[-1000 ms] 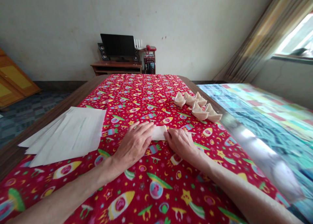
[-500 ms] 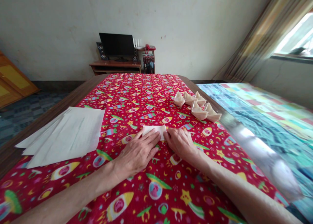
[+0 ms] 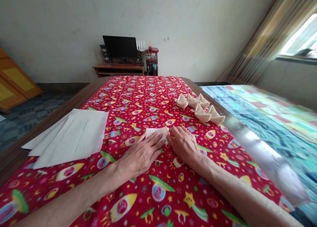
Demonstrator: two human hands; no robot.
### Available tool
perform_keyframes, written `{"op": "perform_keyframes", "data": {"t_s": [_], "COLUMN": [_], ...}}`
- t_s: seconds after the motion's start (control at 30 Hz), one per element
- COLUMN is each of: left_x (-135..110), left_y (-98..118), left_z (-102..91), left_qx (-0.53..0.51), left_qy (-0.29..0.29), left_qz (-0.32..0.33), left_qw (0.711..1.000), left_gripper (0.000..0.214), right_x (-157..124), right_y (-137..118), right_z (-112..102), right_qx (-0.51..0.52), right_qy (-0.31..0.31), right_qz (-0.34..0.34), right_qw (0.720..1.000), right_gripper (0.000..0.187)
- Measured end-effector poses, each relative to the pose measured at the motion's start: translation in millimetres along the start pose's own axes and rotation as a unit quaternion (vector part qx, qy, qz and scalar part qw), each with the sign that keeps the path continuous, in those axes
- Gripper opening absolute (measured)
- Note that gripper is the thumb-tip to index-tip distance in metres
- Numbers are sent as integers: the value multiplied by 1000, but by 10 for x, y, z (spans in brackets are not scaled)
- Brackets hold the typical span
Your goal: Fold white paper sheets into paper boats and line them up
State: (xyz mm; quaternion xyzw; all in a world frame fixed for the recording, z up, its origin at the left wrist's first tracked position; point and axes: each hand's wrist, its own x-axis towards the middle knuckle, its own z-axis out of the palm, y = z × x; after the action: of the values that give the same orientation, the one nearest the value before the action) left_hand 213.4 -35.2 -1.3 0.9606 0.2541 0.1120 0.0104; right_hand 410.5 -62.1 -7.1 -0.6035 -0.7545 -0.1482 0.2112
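Note:
A small folded piece of white paper (image 3: 158,131) lies on the red patterned cloth in front of me. My left hand (image 3: 142,151) rests flat across its near left part, fingers stretched out and hiding much of it. At the right edge of the paper, my right hand (image 3: 184,142) has its fingers bent and the thumb close to them, closed on the corner, which tilts up slightly. Several folded boat-shaped paper pieces (image 3: 201,113) stand in a cluster beyond my right hand. To the left lies a fanned stack of white paper sheets (image 3: 74,134).
The red cloth (image 3: 138,98) covers most of a dark wooden table (image 3: 81,91). Against the far wall, a desk (image 3: 119,67) bears a black monitor (image 3: 120,48). A bed with a blue patterned cover (image 3: 250,121) adjoins on the right. An orange cabinet (image 3: 17,78) stands left.
My right hand's fingers have shifted slightly upward at the paper's right edge, and the corner there now lifts. My left hand stays on the paper. The whole view has moved slightly.

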Motion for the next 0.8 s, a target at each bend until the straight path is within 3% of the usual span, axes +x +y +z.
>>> {"op": "perform_keyframes", "data": {"t_s": [0.1, 0.2, 0.43, 0.8], "left_x": [0, 1, -88, -466], "left_y": [-10, -11, -41, -253], "left_z": [2, 17, -13, -78], "left_qx": [-14, -18, 13, 36], "left_qy": [11, 22, -4, 18], "left_qz": [4, 8, -1, -39], "left_qw": [1000, 1000, 1000, 998], "left_gripper": [40, 40, 42, 44], "right_x": [-71, -175, -255, -340], "right_y": [-60, -112, -40, 87], "right_z": [-70, -107, -229, -211], "right_qx": [27, 32, 92, 58], "right_qy": [2, -7, -113, -90], "right_qz": [-125, -173, -138, -131], "right_qw": [992, 984, 980, 986], "right_gripper": [27, 35, 44, 37]}}
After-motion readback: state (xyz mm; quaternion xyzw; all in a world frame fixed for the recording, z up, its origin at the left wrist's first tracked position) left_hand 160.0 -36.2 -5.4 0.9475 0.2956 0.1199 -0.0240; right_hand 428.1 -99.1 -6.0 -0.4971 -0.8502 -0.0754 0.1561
